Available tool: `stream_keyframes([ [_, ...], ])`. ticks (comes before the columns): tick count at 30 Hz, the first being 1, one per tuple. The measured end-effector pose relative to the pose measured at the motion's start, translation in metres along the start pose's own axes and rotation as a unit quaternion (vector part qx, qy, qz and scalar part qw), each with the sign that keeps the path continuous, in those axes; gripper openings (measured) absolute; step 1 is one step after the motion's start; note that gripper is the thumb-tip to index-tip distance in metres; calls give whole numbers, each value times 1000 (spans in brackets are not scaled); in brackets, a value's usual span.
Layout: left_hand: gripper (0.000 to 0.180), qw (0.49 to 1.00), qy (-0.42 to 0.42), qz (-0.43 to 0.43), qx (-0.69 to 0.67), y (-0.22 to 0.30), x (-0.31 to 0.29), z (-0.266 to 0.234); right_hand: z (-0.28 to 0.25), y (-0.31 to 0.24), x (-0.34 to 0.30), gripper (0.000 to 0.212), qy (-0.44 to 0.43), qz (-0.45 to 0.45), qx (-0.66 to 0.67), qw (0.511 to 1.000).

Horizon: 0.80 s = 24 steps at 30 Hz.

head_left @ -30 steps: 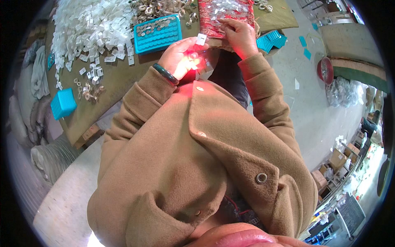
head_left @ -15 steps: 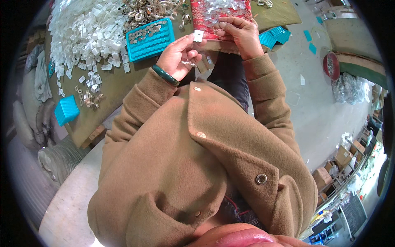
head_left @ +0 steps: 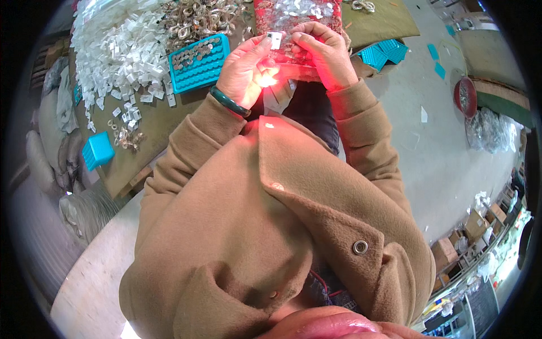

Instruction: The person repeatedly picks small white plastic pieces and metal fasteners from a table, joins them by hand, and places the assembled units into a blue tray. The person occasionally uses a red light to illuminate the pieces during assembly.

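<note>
My left hand [head_left: 240,73], with a dark green bangle [head_left: 228,103] at its wrist, pinches a small white plastic battery case [head_left: 275,40] between thumb and fingers. A bright glow [head_left: 267,78] shines at the palm, from a light string hanging below the case, and throws red light on both hands and the coat front. Beside the case, my right hand [head_left: 327,53] is closed in a pinch at its right edge. What lies between these fingertips is too small to make out. Left of my hands stands a turquoise ridged tray [head_left: 200,79] with round silver coin cells [head_left: 195,52] in its far rows.
A big heap of white cases [head_left: 121,51] covers the table's [head_left: 152,121] left side. Coiled wire light strings [head_left: 195,20] lie behind the tray. Ahead is a red surface [head_left: 265,25] strewn with clear pieces. More turquoise trays [head_left: 384,53] sit at right, another [head_left: 97,151] at the near left.
A bright light has come on at my left palm, with red light over both hands. My right hand has moved left and down, up against the white case.
</note>
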<state>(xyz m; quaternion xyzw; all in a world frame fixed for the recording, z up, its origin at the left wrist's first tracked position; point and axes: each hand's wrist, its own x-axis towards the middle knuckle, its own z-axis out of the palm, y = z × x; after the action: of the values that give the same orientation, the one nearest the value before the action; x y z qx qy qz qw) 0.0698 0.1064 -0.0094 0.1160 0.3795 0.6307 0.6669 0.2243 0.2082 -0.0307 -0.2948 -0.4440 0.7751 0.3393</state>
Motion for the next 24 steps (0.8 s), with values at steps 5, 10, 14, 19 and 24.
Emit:
stream_keyframes([
  [5,19,999,11,34,-6,-6,-2,6,4,8,3,14,-3,-96,-83,992],
  [10,20,998,33,50,17,-6,0,5,7,12,6,17,33,-130,-218,967],
  [14,17,997,41,45,36,-3,2,9,8,6,4,17,-38,-125,-90,987],
  [19,13,991,111,16,-78,-3,1,18,8,-3,3,18,-54,-55,53,996],
  [24,15,991,110,23,-79,-4,-2,19,15,2,5,15,-16,-104,-6,994],
])
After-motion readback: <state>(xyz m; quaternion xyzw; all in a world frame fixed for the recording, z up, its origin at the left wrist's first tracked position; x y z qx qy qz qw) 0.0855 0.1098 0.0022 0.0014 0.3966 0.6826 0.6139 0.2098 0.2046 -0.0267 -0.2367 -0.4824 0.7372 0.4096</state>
